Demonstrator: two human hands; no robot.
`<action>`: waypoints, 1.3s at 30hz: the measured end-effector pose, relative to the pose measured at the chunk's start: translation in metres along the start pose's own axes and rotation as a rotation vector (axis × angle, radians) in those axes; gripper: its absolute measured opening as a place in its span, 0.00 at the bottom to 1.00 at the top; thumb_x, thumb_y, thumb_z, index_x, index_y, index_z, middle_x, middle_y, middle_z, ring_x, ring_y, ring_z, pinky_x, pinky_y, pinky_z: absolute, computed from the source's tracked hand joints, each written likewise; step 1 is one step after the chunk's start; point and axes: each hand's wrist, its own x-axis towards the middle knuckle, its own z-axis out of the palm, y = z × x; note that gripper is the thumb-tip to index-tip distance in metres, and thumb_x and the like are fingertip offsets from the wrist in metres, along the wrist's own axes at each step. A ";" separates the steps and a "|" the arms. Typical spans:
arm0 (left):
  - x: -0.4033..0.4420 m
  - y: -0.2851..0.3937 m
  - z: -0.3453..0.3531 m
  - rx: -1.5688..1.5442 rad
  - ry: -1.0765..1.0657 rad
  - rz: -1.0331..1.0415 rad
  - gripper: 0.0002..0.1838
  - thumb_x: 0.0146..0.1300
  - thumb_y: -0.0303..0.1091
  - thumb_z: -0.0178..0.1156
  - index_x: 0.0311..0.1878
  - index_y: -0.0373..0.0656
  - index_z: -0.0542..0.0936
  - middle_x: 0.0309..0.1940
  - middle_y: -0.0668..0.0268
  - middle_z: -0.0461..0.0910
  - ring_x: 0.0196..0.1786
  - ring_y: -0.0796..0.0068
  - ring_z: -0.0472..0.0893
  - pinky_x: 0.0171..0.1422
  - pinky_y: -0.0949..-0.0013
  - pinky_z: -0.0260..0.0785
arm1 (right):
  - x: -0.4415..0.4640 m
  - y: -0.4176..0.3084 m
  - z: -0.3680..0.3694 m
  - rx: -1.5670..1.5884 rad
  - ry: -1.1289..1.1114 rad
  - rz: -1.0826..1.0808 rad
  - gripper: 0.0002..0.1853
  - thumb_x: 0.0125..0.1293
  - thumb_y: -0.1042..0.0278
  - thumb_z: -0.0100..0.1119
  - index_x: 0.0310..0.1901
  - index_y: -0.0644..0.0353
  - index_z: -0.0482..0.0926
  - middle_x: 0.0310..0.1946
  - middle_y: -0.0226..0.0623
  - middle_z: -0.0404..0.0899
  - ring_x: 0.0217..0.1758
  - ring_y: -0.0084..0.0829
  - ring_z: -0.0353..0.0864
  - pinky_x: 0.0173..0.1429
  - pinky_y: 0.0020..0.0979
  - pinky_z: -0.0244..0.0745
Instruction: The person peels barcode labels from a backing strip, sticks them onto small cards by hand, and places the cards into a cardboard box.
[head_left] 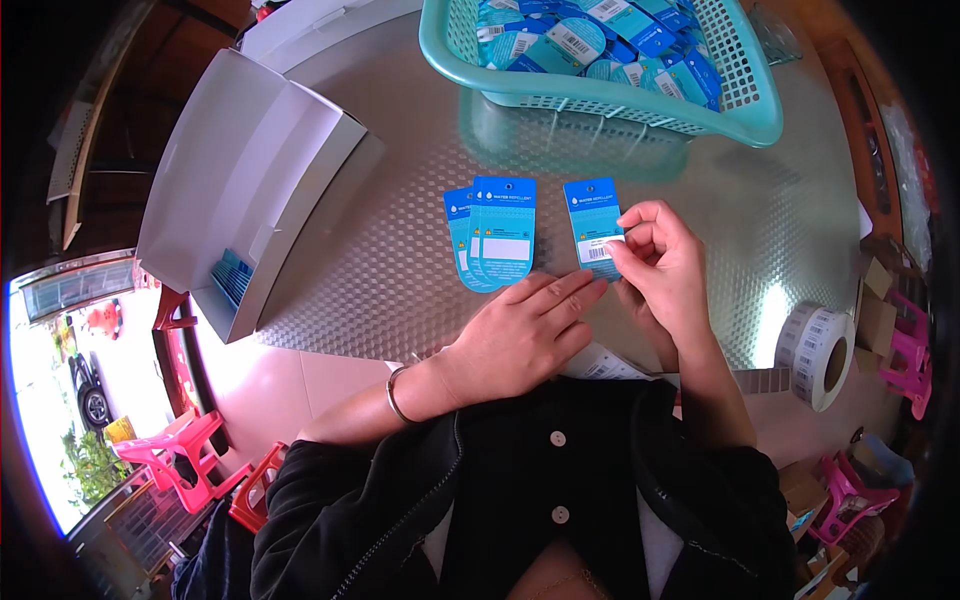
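A blue card point(592, 208) printed "Water Repellent" lies on the patterned metal table. My right hand point(664, 262) pinches a white barcode label point(600, 248) at its right end, and the label lies over the white patch of that card. Stretched out flat, my left hand point(530, 325) rests its fingertips at the card's lower edge. To the left, several overlapping blue cards point(507, 218) lie face up, each with a blank white patch where it shows. A bracelet point(394, 395) circles my left wrist.
A turquoise basket point(600, 95) full of similar cards stands at the back. An open white box point(290, 170) at left holds several cards point(232, 275). A roll of barcode labels point(815, 355) stands at the right table edge, its strip trailing toward me. Pink stools point(180, 460) stand below.
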 end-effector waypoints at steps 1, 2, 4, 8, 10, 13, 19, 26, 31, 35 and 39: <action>0.000 0.000 0.000 -0.001 0.000 0.000 0.10 0.49 0.33 0.63 0.31 0.40 0.73 0.66 0.51 0.72 0.68 0.56 0.73 0.65 0.54 0.67 | 0.000 -0.001 0.000 -0.003 0.000 0.000 0.12 0.59 0.78 0.68 0.43 0.60 0.77 0.25 0.28 0.82 0.24 0.12 0.75 0.29 0.19 0.68; 0.000 0.000 0.000 -0.002 -0.001 -0.001 0.10 0.49 0.33 0.63 0.31 0.40 0.73 0.66 0.51 0.72 0.68 0.56 0.73 0.65 0.54 0.67 | 0.000 -0.001 0.000 -0.006 0.001 0.000 0.12 0.59 0.78 0.68 0.43 0.60 0.77 0.25 0.28 0.83 0.24 0.12 0.75 0.29 0.20 0.68; 0.000 0.000 0.000 -0.002 -0.002 -0.001 0.10 0.50 0.33 0.62 0.31 0.40 0.73 0.66 0.51 0.73 0.68 0.56 0.73 0.65 0.54 0.67 | -0.001 -0.001 0.000 -0.010 0.002 0.000 0.12 0.59 0.78 0.68 0.43 0.60 0.77 0.25 0.28 0.83 0.24 0.12 0.75 0.29 0.20 0.68; 0.000 0.000 0.001 0.008 -0.002 0.004 0.10 0.49 0.33 0.62 0.31 0.41 0.73 0.66 0.51 0.73 0.68 0.56 0.73 0.65 0.54 0.67 | 0.000 0.000 0.000 -0.019 0.006 -0.010 0.11 0.59 0.78 0.68 0.42 0.60 0.77 0.25 0.28 0.83 0.24 0.12 0.75 0.29 0.20 0.68; 0.000 -0.001 0.001 0.012 -0.005 0.005 0.10 0.49 0.34 0.62 0.32 0.41 0.73 0.66 0.51 0.72 0.68 0.56 0.73 0.65 0.54 0.67 | 0.000 0.000 0.001 -0.020 0.008 -0.013 0.11 0.59 0.78 0.68 0.42 0.60 0.77 0.25 0.28 0.83 0.24 0.12 0.75 0.29 0.20 0.68; 0.000 0.000 0.001 0.011 -0.010 0.003 0.10 0.49 0.34 0.62 0.32 0.41 0.74 0.66 0.51 0.72 0.68 0.56 0.73 0.66 0.54 0.67 | -0.001 0.000 0.001 -0.014 0.007 -0.007 0.11 0.59 0.78 0.68 0.42 0.60 0.77 0.25 0.29 0.83 0.24 0.12 0.75 0.28 0.20 0.68; 0.000 0.000 0.001 0.037 -0.014 0.005 0.11 0.48 0.35 0.63 0.32 0.41 0.74 0.66 0.52 0.72 0.68 0.56 0.72 0.67 0.54 0.67 | -0.001 -0.001 0.001 -0.060 0.004 -0.029 0.10 0.59 0.77 0.68 0.41 0.60 0.77 0.25 0.29 0.83 0.23 0.12 0.75 0.28 0.20 0.68; 0.002 0.000 0.004 0.072 -0.007 0.008 0.09 0.49 0.34 0.63 0.32 0.42 0.76 0.63 0.56 0.73 0.71 0.52 0.69 0.69 0.53 0.66 | 0.002 -0.006 0.000 -0.150 -0.033 -0.026 0.11 0.60 0.76 0.68 0.42 0.60 0.78 0.24 0.29 0.83 0.23 0.14 0.77 0.27 0.22 0.69; 0.005 -0.002 0.003 0.102 -0.019 0.017 0.08 0.50 0.33 0.63 0.31 0.43 0.76 0.62 0.58 0.73 0.72 0.51 0.68 0.70 0.51 0.65 | 0.003 -0.009 -0.001 -0.237 -0.056 -0.034 0.12 0.59 0.73 0.69 0.43 0.59 0.77 0.23 0.31 0.82 0.23 0.18 0.80 0.27 0.24 0.71; 0.003 -0.002 0.006 0.105 -0.009 0.015 0.08 0.49 0.34 0.63 0.31 0.43 0.76 0.62 0.58 0.74 0.72 0.52 0.69 0.70 0.51 0.63 | 0.003 -0.012 0.001 -0.329 -0.063 -0.067 0.13 0.58 0.72 0.70 0.43 0.58 0.77 0.23 0.31 0.81 0.23 0.23 0.81 0.28 0.28 0.73; 0.004 -0.002 0.004 0.097 -0.032 -0.001 0.09 0.48 0.34 0.64 0.32 0.44 0.76 0.62 0.59 0.73 0.72 0.54 0.69 0.71 0.52 0.61 | 0.004 -0.015 0.002 -0.431 -0.059 -0.140 0.15 0.57 0.70 0.71 0.44 0.56 0.77 0.24 0.32 0.81 0.24 0.28 0.83 0.29 0.31 0.74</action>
